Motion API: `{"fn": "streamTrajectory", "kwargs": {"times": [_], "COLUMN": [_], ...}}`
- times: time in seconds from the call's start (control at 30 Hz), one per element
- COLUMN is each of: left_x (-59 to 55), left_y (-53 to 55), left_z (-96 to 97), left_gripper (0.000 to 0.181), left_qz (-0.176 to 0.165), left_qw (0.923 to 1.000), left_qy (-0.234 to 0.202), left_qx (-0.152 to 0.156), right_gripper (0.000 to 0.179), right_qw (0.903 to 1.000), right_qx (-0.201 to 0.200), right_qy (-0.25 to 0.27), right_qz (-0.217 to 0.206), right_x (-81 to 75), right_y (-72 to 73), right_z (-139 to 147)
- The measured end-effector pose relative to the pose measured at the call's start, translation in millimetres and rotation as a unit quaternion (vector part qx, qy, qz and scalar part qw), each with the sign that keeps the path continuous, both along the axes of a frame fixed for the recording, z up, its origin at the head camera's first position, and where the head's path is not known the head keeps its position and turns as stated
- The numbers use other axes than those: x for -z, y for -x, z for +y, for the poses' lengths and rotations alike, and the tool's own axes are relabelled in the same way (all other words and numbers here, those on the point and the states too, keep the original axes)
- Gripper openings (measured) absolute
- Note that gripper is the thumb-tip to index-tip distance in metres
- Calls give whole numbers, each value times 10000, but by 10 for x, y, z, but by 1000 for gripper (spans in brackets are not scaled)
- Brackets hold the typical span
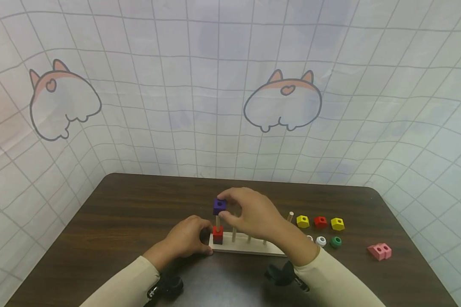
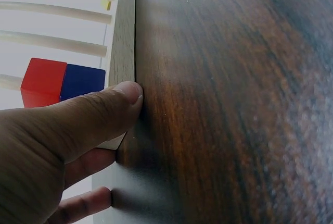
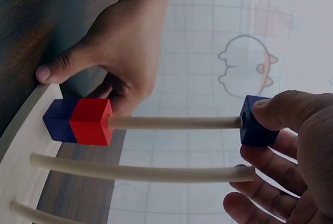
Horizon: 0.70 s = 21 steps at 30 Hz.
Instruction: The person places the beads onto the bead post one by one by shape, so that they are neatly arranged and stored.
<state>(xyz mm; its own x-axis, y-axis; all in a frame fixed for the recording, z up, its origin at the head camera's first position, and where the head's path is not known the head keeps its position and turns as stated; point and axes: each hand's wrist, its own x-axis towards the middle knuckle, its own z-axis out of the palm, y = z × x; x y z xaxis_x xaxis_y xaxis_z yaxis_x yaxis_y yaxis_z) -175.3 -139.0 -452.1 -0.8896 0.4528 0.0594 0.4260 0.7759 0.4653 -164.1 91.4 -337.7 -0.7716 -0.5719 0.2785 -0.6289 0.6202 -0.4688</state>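
My right hand [image 1: 253, 211] pinches a dark blue block [image 1: 219, 206] with a hole through it, between thumb and fingers. The block sits at the top tip of the leftmost peg [image 3: 174, 123], the peg's end right at its hole. Lower on that peg, a red block [image 3: 93, 122] rests on another blue block [image 3: 58, 120] against the base. My left hand [image 1: 188, 236] grips the left end of the wooden pegboard [image 1: 249, 248], thumb [image 2: 112, 101] along its front edge and fingers behind. The right hand and forearm hide part of the board's other pegs.
Right of the board lie two yellow blocks [image 1: 302, 221] with a red block [image 1: 320, 222] between them. In front of these are white beads [image 1: 321, 241] and a green bead [image 1: 336, 242]. Pink blocks [image 1: 380, 251] lie farther right. A patterned curtain [image 1: 223, 140] hangs behind the table.
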Motion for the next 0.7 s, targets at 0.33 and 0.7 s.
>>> {"fn": "streamTrajectory", "kwargs": {"times": [0.33, 0.7], "left_x": [-12, -6], "left_y": [1, -1], "left_z": [4, 4], "left_gripper": [44, 46], "left_qz": [28, 66], "left_qw": [10000, 10000], "left_qy": [-11, 4], "left_qx": [51, 51], "right_gripper": [36, 33], "right_qw": [9999, 9988], "right_qx": [79, 145], "right_qy": [47, 107], "right_qz": [-63, -445], "right_x": [-4, 33], "right_y": [9, 10], "right_z": [-47, -91]}}
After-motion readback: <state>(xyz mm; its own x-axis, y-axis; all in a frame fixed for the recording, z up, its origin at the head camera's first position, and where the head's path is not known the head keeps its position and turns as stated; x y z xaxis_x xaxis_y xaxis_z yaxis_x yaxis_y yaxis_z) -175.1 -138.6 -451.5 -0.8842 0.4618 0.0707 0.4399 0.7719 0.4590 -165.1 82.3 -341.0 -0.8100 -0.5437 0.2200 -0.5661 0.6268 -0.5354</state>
